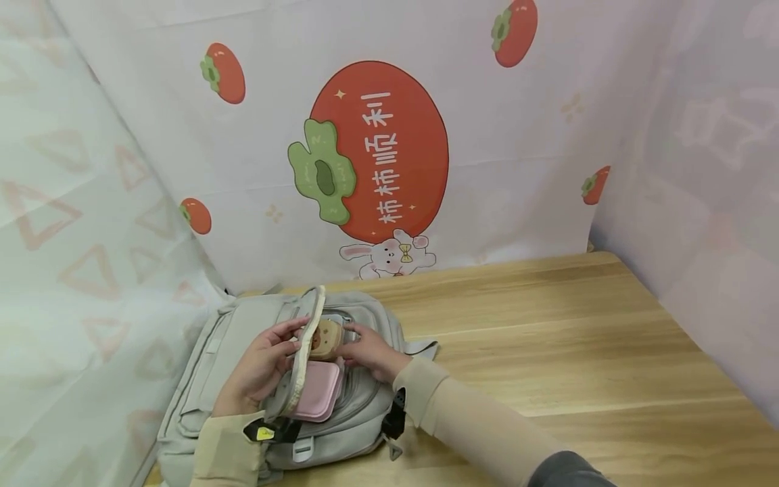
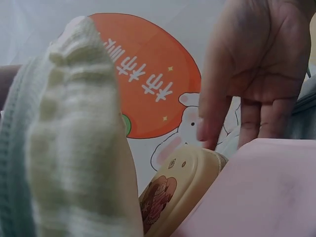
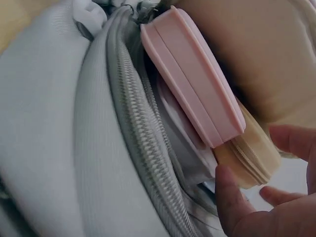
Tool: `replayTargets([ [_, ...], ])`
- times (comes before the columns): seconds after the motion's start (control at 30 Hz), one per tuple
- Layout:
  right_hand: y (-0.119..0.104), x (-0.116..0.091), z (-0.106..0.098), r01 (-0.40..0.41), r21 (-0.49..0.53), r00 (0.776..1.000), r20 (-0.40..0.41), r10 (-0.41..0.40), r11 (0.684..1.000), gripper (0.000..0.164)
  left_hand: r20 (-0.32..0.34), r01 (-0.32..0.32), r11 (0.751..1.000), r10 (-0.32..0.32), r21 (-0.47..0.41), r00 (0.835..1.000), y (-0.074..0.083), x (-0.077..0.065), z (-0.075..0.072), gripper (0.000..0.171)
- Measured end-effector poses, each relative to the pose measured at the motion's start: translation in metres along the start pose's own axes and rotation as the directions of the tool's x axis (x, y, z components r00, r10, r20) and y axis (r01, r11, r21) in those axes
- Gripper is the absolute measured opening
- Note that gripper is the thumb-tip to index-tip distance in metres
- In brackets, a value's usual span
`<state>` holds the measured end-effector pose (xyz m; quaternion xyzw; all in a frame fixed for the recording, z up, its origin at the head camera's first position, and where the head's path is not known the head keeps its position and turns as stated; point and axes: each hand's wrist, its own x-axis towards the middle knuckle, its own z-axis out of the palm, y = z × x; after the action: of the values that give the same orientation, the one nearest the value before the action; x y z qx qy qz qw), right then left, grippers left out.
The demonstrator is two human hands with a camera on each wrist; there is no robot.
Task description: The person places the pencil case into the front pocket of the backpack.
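Note:
A light grey backpack [image 1: 213, 358] lies on the table, its front pocket unzipped. My left hand [image 1: 262, 365] holds the pocket's flap [image 1: 309, 338] by its pale edge, drawn away from the bag. Inside the pocket sits a tan zip case [image 1: 326, 338] with a brown printed picture, beside a pink case [image 1: 316, 392]. At the tan case's far end is my right hand [image 1: 372, 353], its thumb and fingers spread around that end in the right wrist view. Firm contact cannot be told. Behind the pink case, a pale lilac item [image 3: 182, 133] is partly hidden.
The wooden table [image 1: 548, 352] extends to the right of the backpack. A white cloth [image 1: 487, 169] printed with persimmons hangs behind it, and pale cloths hang at both sides. A strap [image 1: 422, 348] sticks out at the bag's right.

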<state>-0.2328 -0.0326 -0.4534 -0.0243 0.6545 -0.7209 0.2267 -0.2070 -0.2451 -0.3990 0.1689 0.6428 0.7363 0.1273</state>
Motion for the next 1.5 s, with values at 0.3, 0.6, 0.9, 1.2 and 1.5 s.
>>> replayTargets([
  [0.3,0.005,-0.012,-0.002,-0.029,-0.064,0.998,0.055,0.032,0.998,0.057,0.008,-0.002,1.0,0.003,-0.02,1.0,-0.003,0.002,0.002,0.044],
  [0.6,0.013,-0.015,-0.001,-0.01,0.026,1.0,0.023,0.009,1.0,0.058,-0.001,0.016,1.0,-0.016,-0.001,1.0,-0.01,0.004,0.01,0.042],
  [0.9,0.012,-0.029,-0.034,-0.049,-0.007,0.995,0.084,0.049,0.999,0.053,-0.173,0.166,0.947,-0.12,0.276,0.977,-0.007,0.011,0.039,0.049],
  [1.2,0.005,-0.048,-0.081,-0.008,-0.057,0.995,0.1,0.013,0.998,0.05,-0.203,0.24,0.843,-0.159,0.482,0.966,-0.013,0.011,0.065,0.048],
  [1.5,0.014,-0.068,-0.128,-0.002,-0.113,0.997,0.075,0.01,0.994,0.052,-0.111,0.181,0.642,-0.149,0.745,0.983,-0.026,0.011,0.075,0.044],
])
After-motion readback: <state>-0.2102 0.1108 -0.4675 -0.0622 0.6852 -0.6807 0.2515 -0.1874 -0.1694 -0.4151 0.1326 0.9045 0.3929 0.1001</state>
